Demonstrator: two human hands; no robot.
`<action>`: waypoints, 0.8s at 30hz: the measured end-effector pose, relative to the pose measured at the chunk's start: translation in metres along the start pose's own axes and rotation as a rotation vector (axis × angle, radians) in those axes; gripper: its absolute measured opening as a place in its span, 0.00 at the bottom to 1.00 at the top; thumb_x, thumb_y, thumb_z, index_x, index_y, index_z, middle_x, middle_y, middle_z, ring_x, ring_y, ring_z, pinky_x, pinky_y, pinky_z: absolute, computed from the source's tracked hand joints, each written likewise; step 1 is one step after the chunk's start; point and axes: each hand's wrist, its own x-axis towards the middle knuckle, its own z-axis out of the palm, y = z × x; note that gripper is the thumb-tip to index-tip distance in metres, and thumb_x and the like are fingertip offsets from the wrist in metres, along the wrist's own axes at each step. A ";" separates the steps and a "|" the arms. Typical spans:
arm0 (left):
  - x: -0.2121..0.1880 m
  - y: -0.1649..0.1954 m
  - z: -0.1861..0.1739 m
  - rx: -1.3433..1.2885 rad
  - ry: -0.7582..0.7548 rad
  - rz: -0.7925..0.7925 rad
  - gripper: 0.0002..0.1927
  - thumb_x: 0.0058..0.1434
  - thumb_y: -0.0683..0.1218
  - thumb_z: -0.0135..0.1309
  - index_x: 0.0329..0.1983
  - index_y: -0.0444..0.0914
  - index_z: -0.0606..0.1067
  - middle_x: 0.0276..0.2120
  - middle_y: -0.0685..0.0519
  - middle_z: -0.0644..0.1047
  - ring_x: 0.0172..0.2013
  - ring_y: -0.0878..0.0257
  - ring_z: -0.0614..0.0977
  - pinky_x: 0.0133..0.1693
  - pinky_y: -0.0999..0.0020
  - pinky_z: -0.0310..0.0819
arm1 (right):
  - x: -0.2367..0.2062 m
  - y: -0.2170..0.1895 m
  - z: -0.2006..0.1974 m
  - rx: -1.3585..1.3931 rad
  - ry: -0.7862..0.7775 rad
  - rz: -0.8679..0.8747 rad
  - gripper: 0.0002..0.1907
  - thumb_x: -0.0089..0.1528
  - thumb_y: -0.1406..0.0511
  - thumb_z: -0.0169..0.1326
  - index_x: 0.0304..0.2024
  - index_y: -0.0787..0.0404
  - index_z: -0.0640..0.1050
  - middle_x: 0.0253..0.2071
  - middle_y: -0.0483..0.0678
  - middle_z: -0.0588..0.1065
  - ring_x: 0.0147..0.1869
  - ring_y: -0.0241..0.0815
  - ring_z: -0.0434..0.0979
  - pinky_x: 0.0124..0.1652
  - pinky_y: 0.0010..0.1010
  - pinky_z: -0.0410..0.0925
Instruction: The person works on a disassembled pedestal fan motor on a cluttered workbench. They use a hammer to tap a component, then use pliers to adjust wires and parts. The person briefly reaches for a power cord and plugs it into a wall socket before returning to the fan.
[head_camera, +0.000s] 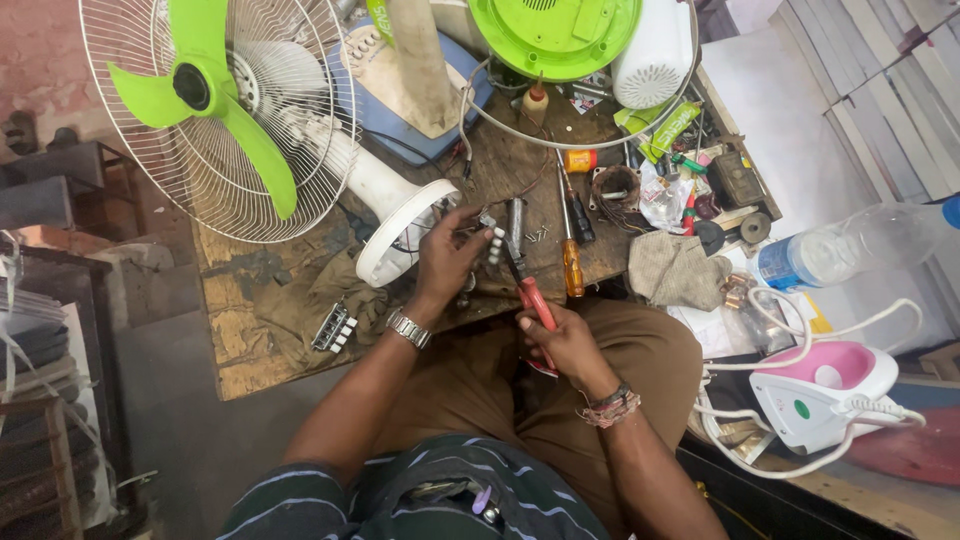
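My left hand (447, 255) pinches a small white switch part with wires (492, 240) beside the open white base of a fan (400, 225). A metal watch sits on that wrist. My right hand (565, 345) grips the red handles of pliers (527, 285), and their jaws reach up to the part in my left hand. The fan lies on its side on a worn wooden bench (240, 345), its wire guard and green blades (215, 100) at the upper left.
An orange-handled screwdriver (571, 262) and a black-handled one (580, 220) lie right of the pliers. A switch block (334, 328) rests on a rag. A green fan cover (555, 35), clutter, a grey cloth (678, 268), a plastic bottle (850, 245) and a pink-and-white iron (825, 390) sit right.
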 end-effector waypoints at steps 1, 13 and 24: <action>0.000 0.000 -0.001 0.028 0.012 0.041 0.23 0.64 0.44 0.63 0.61 0.34 0.75 0.43 0.49 0.81 0.32 0.70 0.76 0.32 0.74 0.71 | -0.001 -0.001 0.000 -0.016 0.015 -0.007 0.16 0.63 0.65 0.59 0.53 0.63 0.79 0.34 0.41 0.77 0.32 0.29 0.74 0.33 0.25 0.71; -0.009 0.024 -0.006 0.429 0.035 0.244 0.21 0.61 0.49 0.64 0.57 0.39 0.80 0.45 0.49 0.82 0.46 0.59 0.83 0.49 0.66 0.75 | -0.010 -0.016 0.000 -0.225 0.134 -0.167 0.17 0.62 0.65 0.61 0.53 0.62 0.80 0.36 0.43 0.79 0.31 0.29 0.70 0.31 0.23 0.67; 0.006 -0.025 -0.010 -0.346 -0.150 0.014 0.20 0.68 0.41 0.57 0.62 0.30 0.75 0.49 0.52 0.81 0.45 0.71 0.81 0.48 0.75 0.77 | -0.017 -0.028 0.002 -0.275 0.119 -0.154 0.17 0.63 0.65 0.61 0.54 0.62 0.81 0.33 0.44 0.77 0.31 0.30 0.69 0.32 0.24 0.66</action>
